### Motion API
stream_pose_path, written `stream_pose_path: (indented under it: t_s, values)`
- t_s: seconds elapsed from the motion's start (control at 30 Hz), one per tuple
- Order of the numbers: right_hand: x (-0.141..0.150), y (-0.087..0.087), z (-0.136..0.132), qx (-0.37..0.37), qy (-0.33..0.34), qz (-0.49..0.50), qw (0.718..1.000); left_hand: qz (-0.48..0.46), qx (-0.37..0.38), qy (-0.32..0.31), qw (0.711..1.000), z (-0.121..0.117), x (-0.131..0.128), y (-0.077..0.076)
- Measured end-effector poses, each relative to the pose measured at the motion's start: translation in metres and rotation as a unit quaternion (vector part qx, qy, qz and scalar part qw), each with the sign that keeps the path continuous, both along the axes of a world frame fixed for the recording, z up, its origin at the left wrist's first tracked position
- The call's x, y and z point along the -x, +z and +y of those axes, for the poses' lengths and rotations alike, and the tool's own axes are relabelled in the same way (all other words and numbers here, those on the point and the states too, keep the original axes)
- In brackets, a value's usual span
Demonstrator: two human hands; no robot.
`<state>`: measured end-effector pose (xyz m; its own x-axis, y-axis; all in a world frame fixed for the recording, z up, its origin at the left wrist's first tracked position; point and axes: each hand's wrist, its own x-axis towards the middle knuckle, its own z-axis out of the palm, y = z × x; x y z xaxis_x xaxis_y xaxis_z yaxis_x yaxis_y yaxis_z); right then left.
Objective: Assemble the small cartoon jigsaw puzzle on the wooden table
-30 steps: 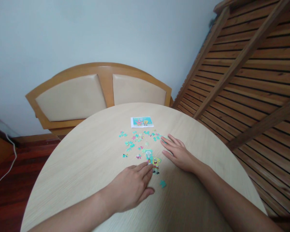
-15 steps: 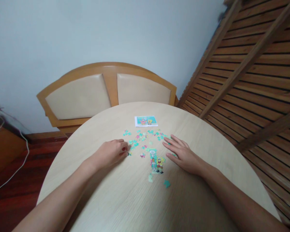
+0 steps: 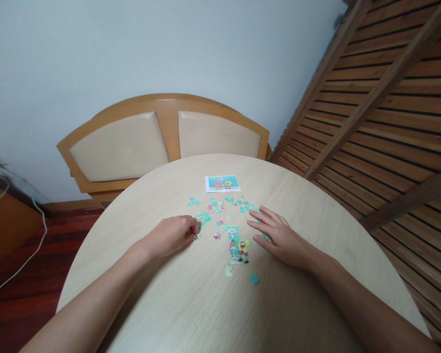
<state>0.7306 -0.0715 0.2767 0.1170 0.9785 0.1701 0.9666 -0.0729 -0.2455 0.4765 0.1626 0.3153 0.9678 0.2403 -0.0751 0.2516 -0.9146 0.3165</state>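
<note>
Teal piece [image 3: 254, 279] at lower centre, joined puzzle [image 3: 233, 245] above it, right hand [image 3: 277, 234] right of centre, fingers spread, gripping nothing, left hand [image 3: 174, 235] left of centre, fingers curled at a small piece [image 3: 199, 237], hold unclear, loose pieces [image 3: 205, 217] mid-frame, card [image 3: 222, 184] beyond on desk [image 3: 169, 304].

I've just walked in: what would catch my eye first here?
Probably the bright, partly joined puzzle on the pale round table. Left of it, the left hand bends over a small loose piece; right of it, the right hand is spread open. Towards the far edge lies a colourful picture sheet.
</note>
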Motion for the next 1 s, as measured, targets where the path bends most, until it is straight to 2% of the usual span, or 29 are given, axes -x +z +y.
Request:
stream_pose_path:
  t_s: [0.13, 0.23, 0.33, 0.4, 0.5, 0.57, 0.63, 0.77, 0.87, 0.93, 1.0]
  values:
    - [0.0, 0.001, 0.0, 0.0, 0.002, -0.002, 1.0, 0.008, 0.018, 0.002, 1.0, -0.002, 0.0, 0.004]
    - [0.001, 0.002, 0.0, -0.014, 0.005, 0.006, 1.0, -0.008, 0.031, -0.022, 0.999, -0.003, 0.0, 0.004]
    - [0.008, 0.004, 0.001, -0.045, 0.008, 0.022, 0.999, -0.058, 0.097, -0.026, 0.993, -0.014, -0.007, -0.003]
    - [0.019, 0.007, 0.003, -0.077, 0.008, 0.046, 0.996, -0.121, 0.199, 0.015, 0.973, -0.03, -0.015, -0.011]
    - [0.039, 0.013, 0.007, -0.109, -0.003, 0.12, 0.987, -0.181, 0.358, 0.076, 0.913, -0.056, -0.027, -0.023]
    - [0.053, 0.017, 0.008, -0.128, -0.032, 0.182, 0.975, -0.194, 0.409, 0.08, 0.888, -0.069, -0.032, -0.027]
    - [0.063, 0.02, 0.008, -0.127, -0.045, 0.236, 0.962, -0.195, 0.433, 0.083, 0.876, -0.076, -0.034, -0.029]
    - [0.072, 0.025, 0.009, -0.101, -0.033, 0.323, 0.94, -0.19, 0.452, 0.081, 0.868, -0.084, -0.035, -0.032]
    - [0.07, 0.028, 0.009, -0.081, -0.049, 0.357, 0.929, -0.177, 0.427, 0.073, 0.884, -0.088, -0.035, -0.035]
    - [0.064, 0.027, 0.008, -0.062, -0.066, 0.366, 0.926, -0.178, 0.354, 0.06, 0.916, -0.09, -0.033, -0.034]
    - [0.056, 0.025, 0.006, -0.046, -0.077, 0.362, 0.928, -0.194, 0.237, 0.023, 0.952, -0.09, -0.03, -0.032]
